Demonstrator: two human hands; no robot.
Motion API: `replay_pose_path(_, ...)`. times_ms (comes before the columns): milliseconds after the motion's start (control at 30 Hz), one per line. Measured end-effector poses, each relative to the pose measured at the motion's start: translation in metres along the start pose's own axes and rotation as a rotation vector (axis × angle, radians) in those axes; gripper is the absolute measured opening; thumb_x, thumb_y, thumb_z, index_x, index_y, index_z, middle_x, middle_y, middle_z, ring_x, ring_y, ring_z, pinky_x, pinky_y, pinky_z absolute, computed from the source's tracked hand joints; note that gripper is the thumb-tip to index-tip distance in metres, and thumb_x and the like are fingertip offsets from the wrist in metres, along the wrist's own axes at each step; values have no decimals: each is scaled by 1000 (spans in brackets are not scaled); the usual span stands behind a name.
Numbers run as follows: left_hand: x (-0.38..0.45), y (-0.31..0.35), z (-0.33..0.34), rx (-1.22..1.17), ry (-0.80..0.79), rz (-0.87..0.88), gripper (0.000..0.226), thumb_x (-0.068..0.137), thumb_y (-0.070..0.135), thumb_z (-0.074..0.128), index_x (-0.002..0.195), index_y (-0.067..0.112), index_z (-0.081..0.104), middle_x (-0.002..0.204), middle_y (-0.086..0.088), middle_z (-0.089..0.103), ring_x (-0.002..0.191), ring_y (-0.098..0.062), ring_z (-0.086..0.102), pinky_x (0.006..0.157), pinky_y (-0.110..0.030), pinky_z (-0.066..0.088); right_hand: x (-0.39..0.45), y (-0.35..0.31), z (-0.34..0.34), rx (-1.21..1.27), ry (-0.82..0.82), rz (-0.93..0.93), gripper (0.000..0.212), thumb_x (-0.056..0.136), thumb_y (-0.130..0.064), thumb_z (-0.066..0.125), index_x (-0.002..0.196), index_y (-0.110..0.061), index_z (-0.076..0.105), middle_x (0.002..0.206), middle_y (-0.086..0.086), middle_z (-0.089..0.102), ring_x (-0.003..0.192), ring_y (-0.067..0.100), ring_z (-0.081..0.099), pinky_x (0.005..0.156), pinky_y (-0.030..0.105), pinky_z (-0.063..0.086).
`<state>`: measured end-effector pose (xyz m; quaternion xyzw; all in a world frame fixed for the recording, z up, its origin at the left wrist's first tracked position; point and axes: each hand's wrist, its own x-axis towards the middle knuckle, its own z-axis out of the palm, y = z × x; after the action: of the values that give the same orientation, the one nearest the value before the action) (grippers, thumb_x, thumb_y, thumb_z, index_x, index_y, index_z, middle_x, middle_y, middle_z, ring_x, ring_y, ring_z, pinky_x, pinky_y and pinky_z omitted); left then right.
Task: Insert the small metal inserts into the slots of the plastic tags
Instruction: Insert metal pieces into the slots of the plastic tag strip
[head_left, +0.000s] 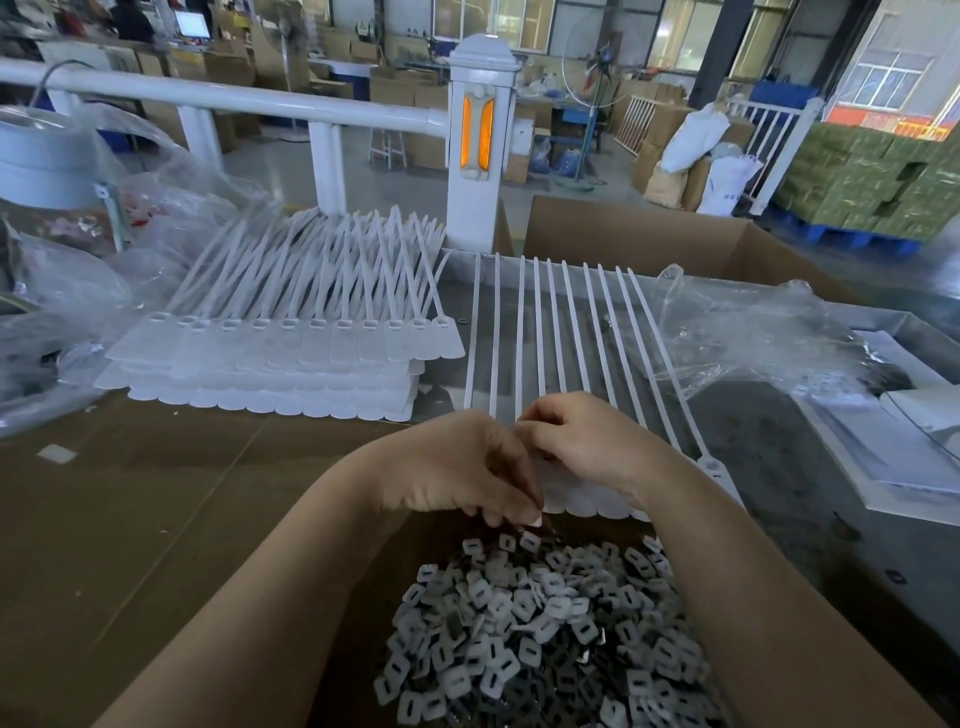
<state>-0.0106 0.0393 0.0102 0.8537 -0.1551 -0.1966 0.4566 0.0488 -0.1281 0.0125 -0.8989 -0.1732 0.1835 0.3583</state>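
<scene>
Mid-insertion at frame centre: my left hand (457, 467) pinches inserts (540, 623), right hand (582, 441) grasps the tags (592, 499); next, seat one.

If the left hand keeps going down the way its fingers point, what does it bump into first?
Most likely the pile of metal inserts just below. The left hand has its fingertips pointing down, right above the pile's top edge. Depth is hard to judge, so it may already touch them.
</scene>
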Motion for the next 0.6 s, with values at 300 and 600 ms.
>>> replay_pose_path(300,2,-15,-12,-322,374,-46,3,85,16,76,85,17,79,69,0,71,63,-5,63,60,-16,51,-1,1,-2,120,-33,-11,10,93,-27,67,88,-20,72,81,-7,67,76,6,59,76,25,47)
replay_pose_path(600,6,-16,-13,-522,525,-110,7,88,12,71,95,10,72,80,-7,77,73,-15,74,62,-19,56,1,3,-3,386,-11,28,7,88,-21,73,91,-15,75,80,0,73,78,14,55,77,28,44)
